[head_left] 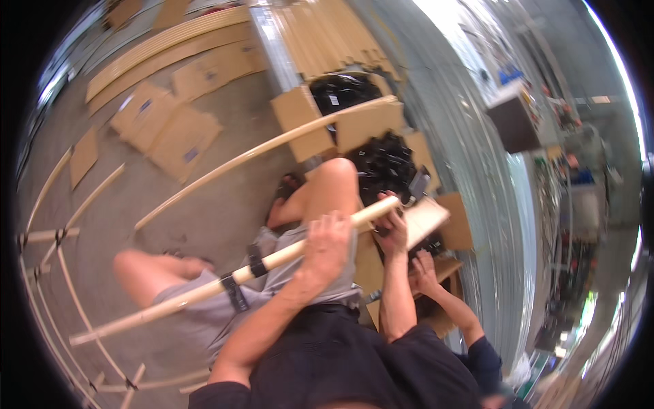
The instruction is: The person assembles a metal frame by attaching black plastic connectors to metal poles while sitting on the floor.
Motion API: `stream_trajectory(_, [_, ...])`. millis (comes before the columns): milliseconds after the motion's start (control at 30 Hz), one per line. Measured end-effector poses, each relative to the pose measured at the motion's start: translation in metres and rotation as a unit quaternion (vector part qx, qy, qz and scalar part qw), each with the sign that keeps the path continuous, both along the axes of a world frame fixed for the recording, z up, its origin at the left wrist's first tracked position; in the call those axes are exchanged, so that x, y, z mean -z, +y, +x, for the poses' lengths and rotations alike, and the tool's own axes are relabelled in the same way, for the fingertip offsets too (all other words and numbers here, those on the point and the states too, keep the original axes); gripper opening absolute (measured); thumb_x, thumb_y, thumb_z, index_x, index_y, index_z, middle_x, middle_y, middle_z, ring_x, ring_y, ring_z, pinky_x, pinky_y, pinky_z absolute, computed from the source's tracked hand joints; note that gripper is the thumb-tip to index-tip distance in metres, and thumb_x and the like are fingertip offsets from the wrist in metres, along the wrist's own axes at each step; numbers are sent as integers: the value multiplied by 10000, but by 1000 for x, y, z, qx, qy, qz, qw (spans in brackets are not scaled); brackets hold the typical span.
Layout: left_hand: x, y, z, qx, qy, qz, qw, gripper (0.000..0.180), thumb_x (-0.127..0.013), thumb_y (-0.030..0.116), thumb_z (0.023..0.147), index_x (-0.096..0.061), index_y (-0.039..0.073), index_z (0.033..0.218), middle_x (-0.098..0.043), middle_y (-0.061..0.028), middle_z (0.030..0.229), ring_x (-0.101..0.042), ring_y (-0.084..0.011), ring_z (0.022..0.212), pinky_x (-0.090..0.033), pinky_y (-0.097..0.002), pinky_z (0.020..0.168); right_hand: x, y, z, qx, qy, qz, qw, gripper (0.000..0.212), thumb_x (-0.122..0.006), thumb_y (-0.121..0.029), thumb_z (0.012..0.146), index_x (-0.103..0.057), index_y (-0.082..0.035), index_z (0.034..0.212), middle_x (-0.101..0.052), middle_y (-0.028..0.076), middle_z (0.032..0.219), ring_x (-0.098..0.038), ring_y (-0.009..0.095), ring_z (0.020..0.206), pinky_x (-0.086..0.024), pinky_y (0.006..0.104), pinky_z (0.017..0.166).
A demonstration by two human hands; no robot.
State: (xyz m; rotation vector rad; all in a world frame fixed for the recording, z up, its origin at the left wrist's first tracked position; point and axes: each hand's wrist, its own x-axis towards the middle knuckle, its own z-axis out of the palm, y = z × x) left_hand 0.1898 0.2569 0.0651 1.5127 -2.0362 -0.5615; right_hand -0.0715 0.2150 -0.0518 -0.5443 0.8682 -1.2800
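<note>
A long, pale round pole (170,305) slants across my lap, its upper end near the boxes. My left hand (327,244) is wrapped round it over my knee. Two black fittings sit on the pole left of that hand: one band (255,261) and one with a tail (234,293) hanging down. My right hand (394,235) is closed close by the pole's upper end, with a dark piece, seemingly a black fitting, partly hidden in its fingers. Beyond it, an open cardboard box holds a heap of black fittings (385,160).
Another person's hand (424,273) reaches into a box at my right. A second pole (252,151) leans on a box beyond my knees. Jointed pole frames (65,235) stand at the left. Flattened cardboard (167,129) lies on the floor; plastic-wrapped long stock (470,204) runs along the right.
</note>
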Motion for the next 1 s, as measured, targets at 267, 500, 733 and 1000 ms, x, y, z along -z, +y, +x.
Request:
stream_trajectory(267, [-2, -4, -8, 38, 20, 64, 997, 442, -740, 90, 824, -565, 72, 1229, -594, -126, 1121, -603, -324, 1042, -461, -446, 898, -31, 4, 0, 24, -71, -46, 996, 486, -656, -84, 949, -521, -24, 1411, -604, 202, 1372, -457, 71, 600, -405, 258, 626])
stream_trajectory(500, [-16, 0, 22, 32, 21, 75, 996, 458, -730, 100, 841, -570, 66, 1269, -597, -148, 1225, -602, -346, 1099, -461, -446, 955, -28, -2, 4, 13, -98, -49, 994, 490, -652, -65, 945, -521, -8, 1413, -627, 228, 1326, -494, 79, 616, -422, 258, 615])
stream_trajectory(733, [-15, -15, 24, 66, 35, 108, 991, 378, -718, 120, 868, -599, 54, 1220, -625, -138, 1186, -618, -355, 1052, -474, -455, 919, -32, -1, 2, 21, -60, -30, 998, 433, -611, -143, 1002, -526, -10, 1405, -657, 187, 1274, -478, 63, 607, -412, 240, 611])
stream_trajectory(1000, [-18, -37, -1, 107, -16, 75, 991, 337, -724, 115, 860, -606, 39, 1166, -638, -131, 1102, -624, -343, 1010, -478, -441, 883, -39, 22, -19, 208, -29, 200, 957, 205, -659, -126, 954, -621, -3, 1114, -664, 127, 1026, -655, 191, 846, -573, 309, 779])
